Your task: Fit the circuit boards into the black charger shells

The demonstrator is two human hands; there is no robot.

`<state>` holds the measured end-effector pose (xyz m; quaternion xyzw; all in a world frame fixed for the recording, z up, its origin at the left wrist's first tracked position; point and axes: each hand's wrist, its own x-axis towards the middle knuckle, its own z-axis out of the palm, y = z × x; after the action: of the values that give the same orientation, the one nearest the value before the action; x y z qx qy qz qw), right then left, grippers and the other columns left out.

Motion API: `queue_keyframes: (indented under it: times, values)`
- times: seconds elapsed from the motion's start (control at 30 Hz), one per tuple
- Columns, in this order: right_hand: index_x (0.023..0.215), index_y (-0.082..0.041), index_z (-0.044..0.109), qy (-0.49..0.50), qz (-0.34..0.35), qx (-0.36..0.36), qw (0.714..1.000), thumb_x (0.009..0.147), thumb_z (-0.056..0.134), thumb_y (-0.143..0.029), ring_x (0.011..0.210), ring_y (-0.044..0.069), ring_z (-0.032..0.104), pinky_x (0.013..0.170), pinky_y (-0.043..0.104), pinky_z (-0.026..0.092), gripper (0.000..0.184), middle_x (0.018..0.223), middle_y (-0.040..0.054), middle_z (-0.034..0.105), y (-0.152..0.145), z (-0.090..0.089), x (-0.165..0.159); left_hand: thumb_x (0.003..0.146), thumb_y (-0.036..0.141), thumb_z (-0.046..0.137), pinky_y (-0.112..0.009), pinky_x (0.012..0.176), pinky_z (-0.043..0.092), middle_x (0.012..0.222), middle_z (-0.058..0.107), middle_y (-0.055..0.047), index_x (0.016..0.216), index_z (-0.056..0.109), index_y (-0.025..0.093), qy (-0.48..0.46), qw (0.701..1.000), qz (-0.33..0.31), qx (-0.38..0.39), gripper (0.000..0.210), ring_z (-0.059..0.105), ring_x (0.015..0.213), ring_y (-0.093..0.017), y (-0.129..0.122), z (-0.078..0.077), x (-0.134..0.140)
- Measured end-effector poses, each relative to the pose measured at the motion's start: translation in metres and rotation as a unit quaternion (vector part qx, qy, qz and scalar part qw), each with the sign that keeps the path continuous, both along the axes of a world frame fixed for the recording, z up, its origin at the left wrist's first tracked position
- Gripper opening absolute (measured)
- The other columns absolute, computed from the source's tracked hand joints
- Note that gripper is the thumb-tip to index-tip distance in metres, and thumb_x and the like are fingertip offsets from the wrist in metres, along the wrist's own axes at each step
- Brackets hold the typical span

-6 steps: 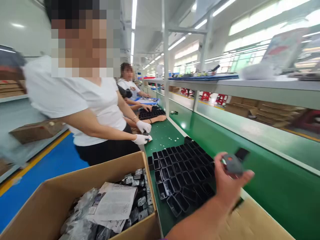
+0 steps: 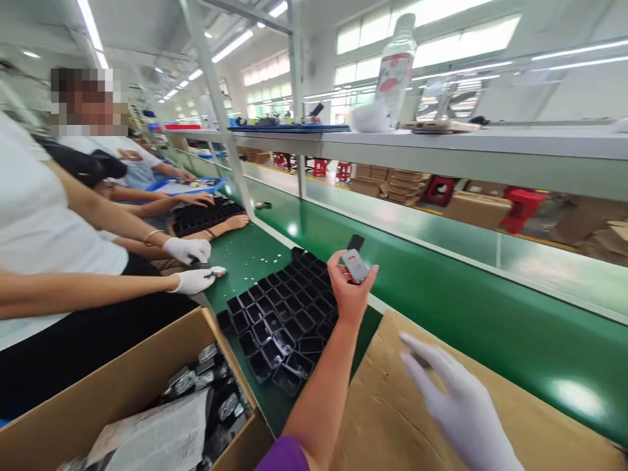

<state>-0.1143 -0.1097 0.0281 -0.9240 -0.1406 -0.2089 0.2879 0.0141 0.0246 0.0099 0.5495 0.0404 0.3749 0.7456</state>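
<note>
My left hand (image 2: 349, 284), bare, is raised over the far right edge of the black trays. Its fingers and thumb are closed around a small grey plastic case (image 2: 355, 266) with an orange-red spot on its face. A black rectangular piece (image 2: 356, 243) sticks up just behind the case; whether the two are joined I cannot tell. Over the cardboard sheet (image 2: 383, 418), my right hand (image 2: 449, 386) wears a white glove. Its fingers are apart and somewhat blurred, with a small dark patch between them that I cannot make out. The black open-topped trays (image 2: 289, 314) stand in rows left of my left arm.
An open carton (image 2: 122, 366) of wrapped dark parts and newspaper (image 2: 161, 432) stands at lower left. A co-worker's gloved hands (image 2: 191, 268) handle a small part over the green bench (image 2: 235, 242). A shelf (image 2: 441, 147) with a bottle (image 2: 395, 72) spans above the bench.
The view has swung right, so the scene shifts left. My gloved right hand has come into view. My left hand still holds the grey case, now turned with its face more toward me.
</note>
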Motion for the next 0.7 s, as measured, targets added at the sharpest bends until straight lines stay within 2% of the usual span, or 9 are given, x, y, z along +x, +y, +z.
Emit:
queue_keyframes:
  times: [0.07,0.13,0.23,0.3,0.37,0.47,0.57,0.63,0.7]
  values:
    - [0.123,-0.029,0.065,0.02,0.018,-0.032,0.999,0.099,0.044,-0.037,0.064,0.014,0.066,0.063,0.024,0.053,0.033,0.076,-0.0024,0.07,0.012,0.022,0.02,0.064,0.043,0.085,-0.02,0.058,0.048,0.098,0.057,-0.003,0.112,0.05,0.023,-0.005,1.0,-0.002,0.027,0.063,0.059,0.073,-0.011,0.001,-0.007,0.005]
    - [0.131,-0.031,0.061,0.028,0.031,-0.096,0.995,0.098,0.046,-0.03,0.056,0.014,0.062,0.055,0.024,0.046,0.037,0.069,-0.0051,0.068,0.029,0.048,0.045,0.067,0.042,0.083,-0.021,0.059,0.049,0.097,0.058,-0.003,0.114,0.05,0.024,-0.014,0.999,-0.022,0.033,0.061,0.06,0.073,-0.011,0.001,-0.012,0.006]
    - [0.133,-0.036,0.058,0.0,0.034,-0.22,0.975,0.099,0.045,-0.026,0.056,0.015,0.063,0.048,0.025,0.034,0.038,0.076,-0.0051,0.072,0.053,0.077,0.072,0.07,0.038,0.081,-0.025,0.066,0.053,0.104,0.06,-0.005,0.118,0.048,0.025,-0.031,0.998,-0.034,0.036,0.059,0.063,0.078,-0.013,0.003,-0.017,0.007]
    - [0.136,-0.035,0.056,-0.006,0.027,-0.297,0.955,0.1,0.044,-0.027,0.058,0.017,0.065,0.046,0.026,0.027,0.038,0.079,-0.0031,0.074,0.063,0.084,0.078,0.072,0.037,0.08,-0.027,0.069,0.055,0.114,0.06,-0.008,0.12,0.049,0.026,-0.039,0.998,-0.01,0.053,0.058,0.065,0.087,-0.016,0.005,-0.018,0.009]
    - [0.139,-0.031,0.051,0.001,0.016,-0.364,0.931,0.099,0.046,-0.026,0.057,0.019,0.067,0.044,0.027,0.021,0.041,0.075,-0.001,0.073,0.07,0.084,0.077,0.071,0.037,0.08,-0.031,0.074,0.056,0.12,0.058,-0.01,0.119,0.051,0.026,-0.048,0.995,0.032,0.078,0.058,0.065,0.099,-0.02,0.008,-0.019,0.011]
    - [0.142,-0.024,0.048,0.008,0.001,-0.428,0.904,0.097,0.047,-0.024,0.055,0.022,0.068,0.044,0.027,0.019,0.044,0.068,0.0025,0.07,0.08,0.081,0.071,0.071,0.038,0.081,-0.039,0.089,0.055,0.12,0.058,-0.011,0.116,0.053,0.024,-0.068,0.987,0.096,0.106,0.055,0.062,0.11,-0.025,0.011,-0.021,0.014]
    - [0.136,-0.02,0.051,0.042,-0.02,-0.416,0.908,0.097,0.048,-0.029,0.055,0.025,0.069,0.044,0.026,0.021,0.04,0.065,0.0042,0.069,0.09,0.08,0.074,0.073,0.035,0.079,-0.042,0.094,0.053,0.119,0.058,-0.011,0.117,0.052,0.024,-0.084,0.985,0.109,0.101,0.053,0.062,0.109,-0.025,0.011,-0.022,0.014]
    - [0.129,-0.021,0.054,0.074,-0.022,-0.372,0.925,0.096,0.049,-0.033,0.055,0.026,0.068,0.043,0.027,0.024,0.036,0.064,0.0035,0.068,0.094,0.082,0.082,0.076,0.032,0.075,-0.043,0.096,0.052,0.12,0.058,-0.011,0.119,0.052,0.024,-0.08,0.988,0.097,0.087,0.049,0.061,0.11,-0.024,0.011,-0.022,0.014]
    - [0.118,-0.022,0.057,0.113,0.005,-0.299,0.947,0.094,0.049,-0.035,0.051,0.025,0.065,0.044,0.027,0.029,0.028,0.062,0.0015,0.066,0.096,0.083,0.093,0.079,0.031,0.072,-0.042,0.096,0.052,0.121,0.058,-0.011,0.117,0.052,0.023,-0.068,0.993,0.076,0.055,0.044,0.06,0.111,-0.024,0.011,-0.02,0.011]
